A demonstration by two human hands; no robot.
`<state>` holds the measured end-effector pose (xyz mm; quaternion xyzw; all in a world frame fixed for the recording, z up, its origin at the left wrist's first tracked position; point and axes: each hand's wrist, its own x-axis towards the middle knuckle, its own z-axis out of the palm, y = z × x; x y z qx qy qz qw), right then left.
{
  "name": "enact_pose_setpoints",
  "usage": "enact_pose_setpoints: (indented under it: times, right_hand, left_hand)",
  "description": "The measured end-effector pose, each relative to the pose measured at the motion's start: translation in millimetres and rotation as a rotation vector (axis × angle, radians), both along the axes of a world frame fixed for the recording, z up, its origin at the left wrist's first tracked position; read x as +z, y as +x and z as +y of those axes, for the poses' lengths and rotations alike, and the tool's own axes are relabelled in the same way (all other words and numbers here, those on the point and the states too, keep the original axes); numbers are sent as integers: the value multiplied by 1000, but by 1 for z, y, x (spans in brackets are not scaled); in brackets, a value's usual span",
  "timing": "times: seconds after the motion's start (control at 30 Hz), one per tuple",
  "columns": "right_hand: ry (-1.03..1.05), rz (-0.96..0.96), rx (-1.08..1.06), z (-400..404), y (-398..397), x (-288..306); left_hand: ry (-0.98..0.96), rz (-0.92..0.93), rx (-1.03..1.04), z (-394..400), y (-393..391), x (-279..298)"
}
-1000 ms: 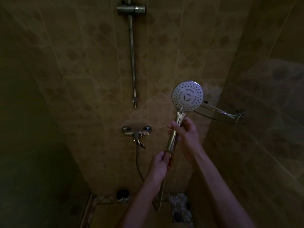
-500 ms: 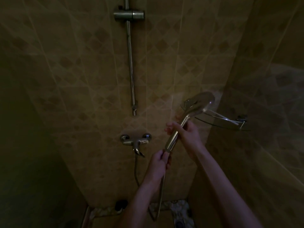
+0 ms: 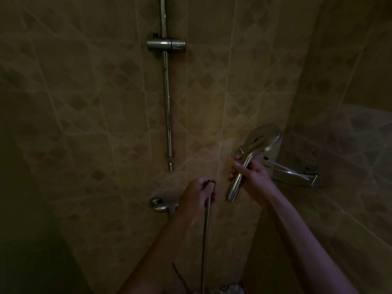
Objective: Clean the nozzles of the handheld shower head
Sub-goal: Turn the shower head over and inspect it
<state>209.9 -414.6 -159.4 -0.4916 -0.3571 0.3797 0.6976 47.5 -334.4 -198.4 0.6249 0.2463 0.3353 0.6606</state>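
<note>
A chrome handheld shower head (image 3: 259, 139) is held at the right of the tiled wall, its shiny back toward me and its nozzle face hidden. My right hand (image 3: 249, 174) is closed around its handle (image 3: 235, 183). The handle's lower end hangs free, apart from the hose. My left hand (image 3: 198, 193) grips the top end of the metal hose (image 3: 205, 240), which hangs straight down below it.
A vertical slide rail (image 3: 167, 107) with a holder bracket (image 3: 166, 45) runs up the wall. The mixer tap (image 3: 162, 205) sits just left of my left hand. A glass corner shelf (image 3: 297, 175) juts out right of the shower head.
The shower head has turned from nozzle face toward me to back toward me. The hose end in my left hand has come away from the handle. The view has tilted upward.
</note>
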Motion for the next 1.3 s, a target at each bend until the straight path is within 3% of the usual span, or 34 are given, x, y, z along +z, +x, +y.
enact_pose_setpoints:
  times: [0.17, 0.33, 0.87, 1.1, 1.3]
  right_hand:
    - [-19, -42, -71, 13, 13, 12]
    - [-27, -81, -104, 24, 24, 30]
    - [-12, -343, -153, 45, 43, 88]
    - [31, -375, -205, 50, 46, 102]
    - [34, -401, -206, 50, 40, 112]
  left_hand:
    - [66, -111, -70, 38, 15, 59]
    - [358, -17, -12, 76, 30, 122]
    - [827, 122, 219, 170, 56, 325]
    - [924, 184, 336, 197, 50, 381]
    - [1003, 280, 429, 223, 42, 397]
